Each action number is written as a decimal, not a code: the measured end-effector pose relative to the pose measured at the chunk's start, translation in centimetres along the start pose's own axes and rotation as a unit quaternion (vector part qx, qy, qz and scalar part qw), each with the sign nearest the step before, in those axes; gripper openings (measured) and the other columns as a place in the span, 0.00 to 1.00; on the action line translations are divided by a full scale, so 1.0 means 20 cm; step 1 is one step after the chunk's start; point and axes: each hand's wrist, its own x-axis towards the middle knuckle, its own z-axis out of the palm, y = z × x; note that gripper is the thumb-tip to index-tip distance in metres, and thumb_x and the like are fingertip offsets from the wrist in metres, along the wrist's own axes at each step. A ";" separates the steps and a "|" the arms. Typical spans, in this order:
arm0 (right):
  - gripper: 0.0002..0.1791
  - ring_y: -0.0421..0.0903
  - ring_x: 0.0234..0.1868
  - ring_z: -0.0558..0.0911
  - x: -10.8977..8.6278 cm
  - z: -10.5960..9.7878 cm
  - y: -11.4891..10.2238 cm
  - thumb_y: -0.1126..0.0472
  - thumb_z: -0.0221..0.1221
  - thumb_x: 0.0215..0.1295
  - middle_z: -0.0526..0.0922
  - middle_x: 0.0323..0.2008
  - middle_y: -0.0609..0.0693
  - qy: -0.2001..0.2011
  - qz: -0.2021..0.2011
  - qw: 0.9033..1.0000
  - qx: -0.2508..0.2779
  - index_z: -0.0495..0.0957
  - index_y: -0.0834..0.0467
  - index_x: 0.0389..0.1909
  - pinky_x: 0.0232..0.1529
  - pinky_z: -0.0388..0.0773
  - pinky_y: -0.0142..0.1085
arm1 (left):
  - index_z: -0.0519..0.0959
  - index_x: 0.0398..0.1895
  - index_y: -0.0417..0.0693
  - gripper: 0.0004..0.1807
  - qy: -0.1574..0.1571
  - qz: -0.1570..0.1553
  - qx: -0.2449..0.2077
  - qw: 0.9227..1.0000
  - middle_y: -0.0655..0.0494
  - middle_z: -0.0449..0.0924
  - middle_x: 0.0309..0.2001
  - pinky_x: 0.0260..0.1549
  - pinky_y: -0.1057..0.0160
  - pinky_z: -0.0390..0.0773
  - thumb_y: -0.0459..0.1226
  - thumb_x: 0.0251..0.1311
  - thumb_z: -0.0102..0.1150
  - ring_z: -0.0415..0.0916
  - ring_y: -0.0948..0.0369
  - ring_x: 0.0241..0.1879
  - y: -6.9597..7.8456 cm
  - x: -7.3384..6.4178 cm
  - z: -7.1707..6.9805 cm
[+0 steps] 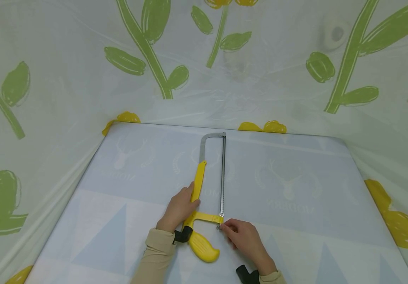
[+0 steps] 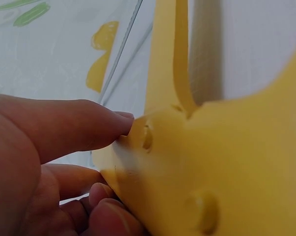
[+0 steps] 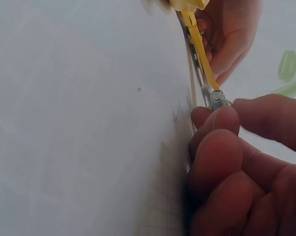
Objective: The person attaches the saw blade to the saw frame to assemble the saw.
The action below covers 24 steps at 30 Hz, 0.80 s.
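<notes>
A hacksaw [image 1: 199,177] with a yellow and grey metal frame lies on the table, its yellow handle [image 1: 204,247] toward me. Its thin blade [image 1: 222,177] runs along the right side, from the far corner to the near arm. My left hand [image 1: 178,207] holds the yellow part of the frame, thumb on one side and fingers curled under the other. At the near end of the blade, my right hand [image 1: 243,236] pinches the small metal wing nut between thumb and fingers. The threaded screw [image 3: 217,100] sticks out beside those fingertips, which hide most of the nut.
A pale cloth with blue triangles and a faint deer print covers the table [image 1: 296,236]. Behind and beside it hangs a white sheet [image 1: 260,90] printed with green leaves and yellow flowers. Black wrist mounts [image 1: 183,234] sit on both wrists, the left one close to the saw handle.
</notes>
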 end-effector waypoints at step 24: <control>0.17 0.41 0.09 0.70 0.01 0.01 0.02 0.41 0.52 0.59 0.70 0.12 0.43 0.007 0.022 0.999 0.037 0.77 0.51 0.31 0.13 0.66 0.33 | 0.54 0.67 0.42 0.35 -0.001 -0.002 -0.003 1.000 0.47 0.70 0.44 0.24 0.65 0.67 0.44 0.58 0.53 0.64 0.60 0.26 0.00 0.00 0.00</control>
